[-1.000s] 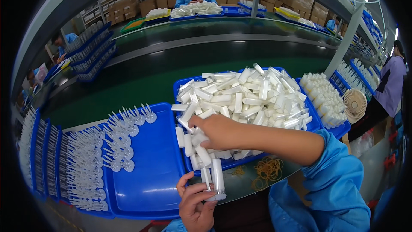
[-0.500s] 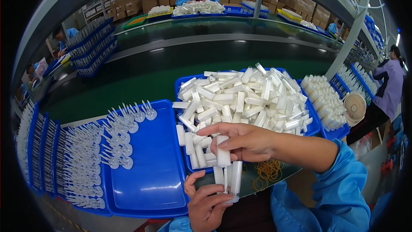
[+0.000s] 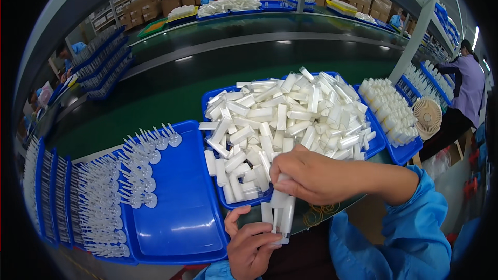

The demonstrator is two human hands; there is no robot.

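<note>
Our right hand (image 3: 311, 179) pinches a small bundle of white plastic tubes (image 3: 280, 212) at the near edge of the heaped blue tray (image 3: 381, 140), while our left hand (image 3: 254, 249) cups them loosely from below. We judge the work barely begun: the heap stays large. The tray of white spoons (image 3: 192, 212) lies at the bench's left.

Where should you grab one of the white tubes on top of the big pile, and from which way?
Probably around the middle of its long body, coming down from above. The tubes lie flat and criss-crossed in the blue tray, so their ends are often tucked under others, while a top one's sides are bare. The right hand already pinches a small bunch by the upper ends, the left hand under them.
</note>
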